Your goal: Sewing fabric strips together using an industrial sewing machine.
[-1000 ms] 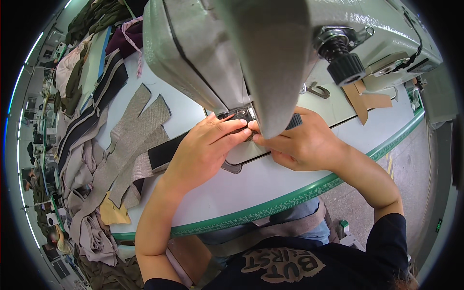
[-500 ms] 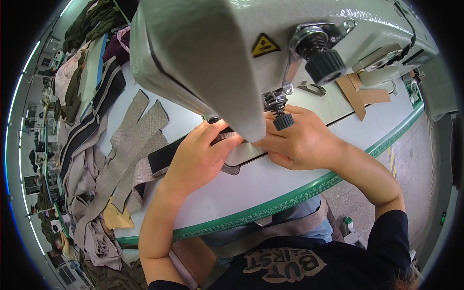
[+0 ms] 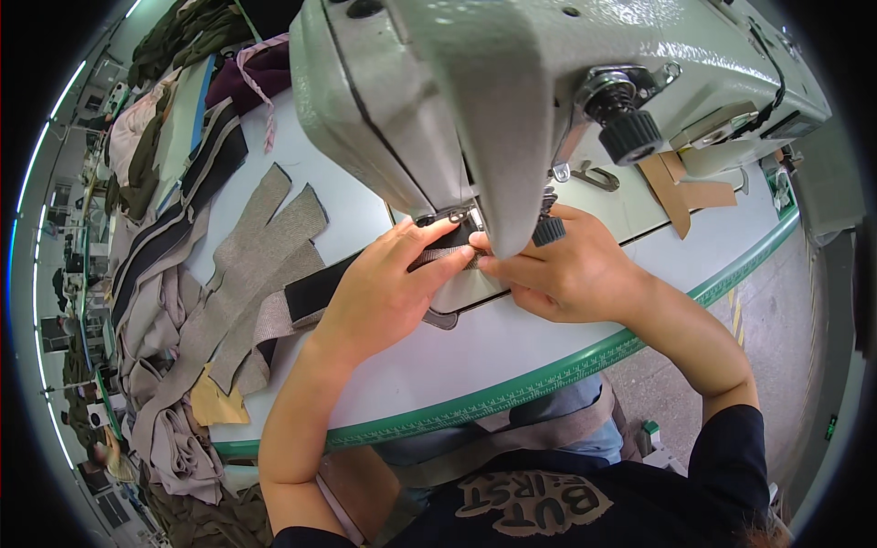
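While the black and grey strip point(image 3: 315, 295) is laid across the table point(image 3: 393, 384) up to the foot point(image 3: 472, 217) of the machine point(image 3: 365, 100), it is pressed from above by the left hand point(image 3: 384, 288), whose thumb and forefinger are held apart, with cloth seen between them. The strip's right end is met by the fingertips of the right hand point(image 3: 589, 269); whether it is pinched there cannot be told, as the view is partly blocked by the machine. To the left, grey pieces point(image 3: 251, 242) are spread near a yellow scrap point(image 3: 216, 399). Beyond the right hand, a brown card point(image 3: 669, 196) is seen.
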Available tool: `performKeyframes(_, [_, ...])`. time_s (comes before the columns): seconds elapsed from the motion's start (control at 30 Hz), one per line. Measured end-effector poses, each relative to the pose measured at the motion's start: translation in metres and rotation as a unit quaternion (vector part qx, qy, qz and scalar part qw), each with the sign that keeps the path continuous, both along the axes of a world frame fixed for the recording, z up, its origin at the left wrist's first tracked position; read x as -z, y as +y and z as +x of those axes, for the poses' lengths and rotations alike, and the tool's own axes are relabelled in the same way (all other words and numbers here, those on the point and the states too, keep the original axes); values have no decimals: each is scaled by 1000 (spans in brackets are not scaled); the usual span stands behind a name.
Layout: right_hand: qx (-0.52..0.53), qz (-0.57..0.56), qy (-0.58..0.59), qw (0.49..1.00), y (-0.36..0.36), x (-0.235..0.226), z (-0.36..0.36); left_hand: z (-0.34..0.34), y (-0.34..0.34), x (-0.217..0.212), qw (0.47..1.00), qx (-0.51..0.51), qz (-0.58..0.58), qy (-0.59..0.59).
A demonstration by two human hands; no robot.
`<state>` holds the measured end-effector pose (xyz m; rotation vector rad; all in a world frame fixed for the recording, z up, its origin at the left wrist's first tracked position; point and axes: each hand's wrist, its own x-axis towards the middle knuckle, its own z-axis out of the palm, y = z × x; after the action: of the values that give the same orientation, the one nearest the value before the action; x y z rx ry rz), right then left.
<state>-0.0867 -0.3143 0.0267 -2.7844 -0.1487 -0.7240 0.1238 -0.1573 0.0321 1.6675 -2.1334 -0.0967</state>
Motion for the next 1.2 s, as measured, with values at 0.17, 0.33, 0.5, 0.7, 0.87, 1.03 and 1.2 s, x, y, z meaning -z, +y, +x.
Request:
performKeyframes(0.17, [1,2,-3,1000,-1,1,1,0,1,1,1000,-5,6,14])
performKeyframes(0.33, [1,34,26,999,0,-5,0,1,0,0,1000,0,4,14])
performKeyframes(0.5, [0,42,31,999,0,-5,0,-1,0,-4,1000,-1,1,14])
performKeyframes(0.7, [3,40,27,999,0,-5,0,-2,1,-4,1000,5,-4,19])
performKeyframes(0.87, [0,15,-9,1000,-1,1,2,-2,0,-3,1000,5,0,27])
performKeyframes(1.03, [8,33,22,999,0,-5,2,-2,-1,-2,1000,4,-4,24])
performKeyframes(1.2, [7,54,30,998,-1,-7,2,-1,-2,-2,1000,1,-4,22])
